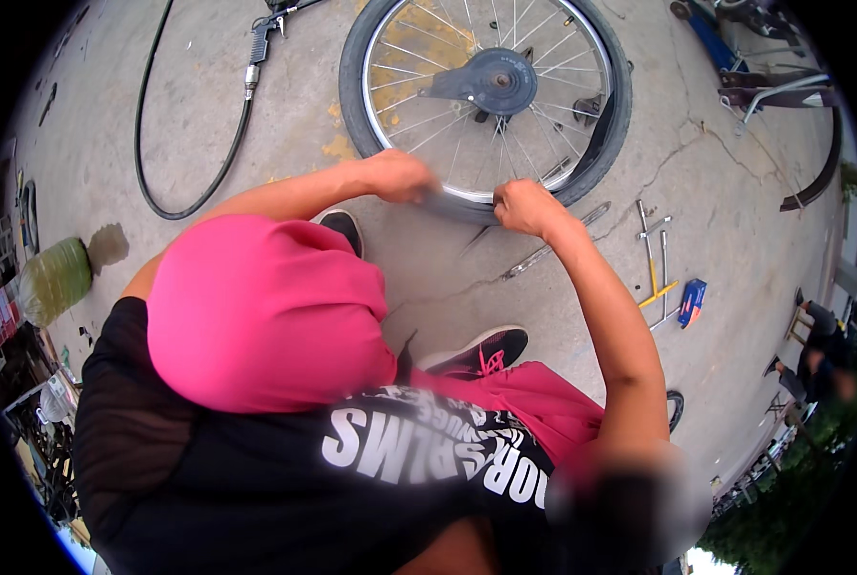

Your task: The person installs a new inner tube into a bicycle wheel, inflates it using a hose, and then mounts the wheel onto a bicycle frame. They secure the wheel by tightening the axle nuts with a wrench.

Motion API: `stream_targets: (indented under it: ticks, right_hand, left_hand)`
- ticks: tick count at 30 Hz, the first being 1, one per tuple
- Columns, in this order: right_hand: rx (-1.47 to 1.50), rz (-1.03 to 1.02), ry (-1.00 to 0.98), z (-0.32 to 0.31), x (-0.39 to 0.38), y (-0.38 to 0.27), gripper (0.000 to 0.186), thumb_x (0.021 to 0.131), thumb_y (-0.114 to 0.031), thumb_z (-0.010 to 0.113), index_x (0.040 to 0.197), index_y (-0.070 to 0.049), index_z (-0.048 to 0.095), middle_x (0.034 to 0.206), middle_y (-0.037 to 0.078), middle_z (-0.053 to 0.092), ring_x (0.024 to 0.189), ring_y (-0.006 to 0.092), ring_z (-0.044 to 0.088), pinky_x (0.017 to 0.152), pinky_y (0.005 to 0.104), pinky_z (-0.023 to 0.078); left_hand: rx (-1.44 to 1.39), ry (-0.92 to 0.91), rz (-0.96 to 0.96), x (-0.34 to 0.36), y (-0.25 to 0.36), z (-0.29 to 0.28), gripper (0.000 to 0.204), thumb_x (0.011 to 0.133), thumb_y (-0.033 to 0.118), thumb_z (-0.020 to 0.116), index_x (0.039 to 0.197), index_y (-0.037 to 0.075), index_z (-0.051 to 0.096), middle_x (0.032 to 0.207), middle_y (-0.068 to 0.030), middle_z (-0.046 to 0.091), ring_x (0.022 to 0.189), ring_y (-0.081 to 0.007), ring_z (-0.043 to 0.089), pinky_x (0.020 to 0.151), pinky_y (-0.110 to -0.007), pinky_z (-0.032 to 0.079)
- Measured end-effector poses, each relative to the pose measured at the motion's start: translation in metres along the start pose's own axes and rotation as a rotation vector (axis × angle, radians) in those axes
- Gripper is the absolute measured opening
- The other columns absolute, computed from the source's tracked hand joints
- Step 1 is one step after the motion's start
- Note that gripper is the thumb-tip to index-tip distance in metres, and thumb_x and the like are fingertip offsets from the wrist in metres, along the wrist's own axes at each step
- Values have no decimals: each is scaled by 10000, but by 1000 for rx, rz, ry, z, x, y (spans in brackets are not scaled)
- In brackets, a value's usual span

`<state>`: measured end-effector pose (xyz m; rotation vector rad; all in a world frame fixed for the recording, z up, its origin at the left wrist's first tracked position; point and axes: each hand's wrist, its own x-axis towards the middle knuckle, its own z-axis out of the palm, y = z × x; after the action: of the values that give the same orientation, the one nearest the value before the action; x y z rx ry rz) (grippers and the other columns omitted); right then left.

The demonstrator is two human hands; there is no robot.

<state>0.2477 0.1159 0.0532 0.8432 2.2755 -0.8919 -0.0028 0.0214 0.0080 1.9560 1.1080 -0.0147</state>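
A spoked bicycle wheel [398, 59] with a black hub brake drum [500, 82] lies flat on the concrete floor in front of me. Its dark tyre [357, 120] surrounds the silver rim, and at the lower right a black gap shows between the two. My right hand [526, 206] is closed on the tyre at the wheel's near edge, fingertips against the rim. At the near left of the tyre is my left hand [402, 178], its fingers smeared by motion. The tyre between the hands is blurred too.
Right of the wheel lie a long metal bar [555, 242], wrenches with yellow parts [654, 259] and a small blue box [692, 303]. An air gun [260, 43] on a black hose [141, 134] lies left. A greenish plastic container [57, 280] is far left; a person [817, 355] sits far right.
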Motion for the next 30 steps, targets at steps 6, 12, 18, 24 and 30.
stream_targets:
  ticks: [6,12,18,24,30]
  right_hand:
    - [-206,-90,-11,16,0,-10,216,736,-125,582,877,-17,704,910,210,684,907,377,654,827,463,487]
    - [-185,-66,162,39,16,-24,161,723,-114,623,848,-14,645,829,205,667,827,371,648,746,473,479]
    - [258,-284,678,67,18,-66,124,788,-42,573,902,-3,599,963,194,636,815,385,633,722,461,501]
    - [-125,-35,606,40,-11,-54,210,780,-47,585,990,-54,576,945,129,626,814,304,662,744,432,506]
    - [-380,-4,568,45,-10,-30,89,764,-81,596,853,-83,604,808,90,632,739,252,659,729,412,488]
  left_hand:
    - [210,-214,-166,12,3,-2,318,712,267,737,961,76,692,898,-149,682,893,-338,654,760,-442,517]
    - [220,-123,-194,12,16,-8,368,688,313,773,893,31,656,867,-171,668,870,-373,639,764,-449,499]
    - [-66,248,-37,19,17,19,459,688,240,787,1019,48,533,897,-168,661,875,-386,628,750,-459,487]
    - [-130,198,-146,3,18,13,509,745,189,768,1137,50,477,876,-188,646,873,-394,617,730,-463,477]
    - [-98,80,-209,0,34,-3,510,746,136,731,1207,94,516,969,-171,658,937,-375,620,794,-447,489]
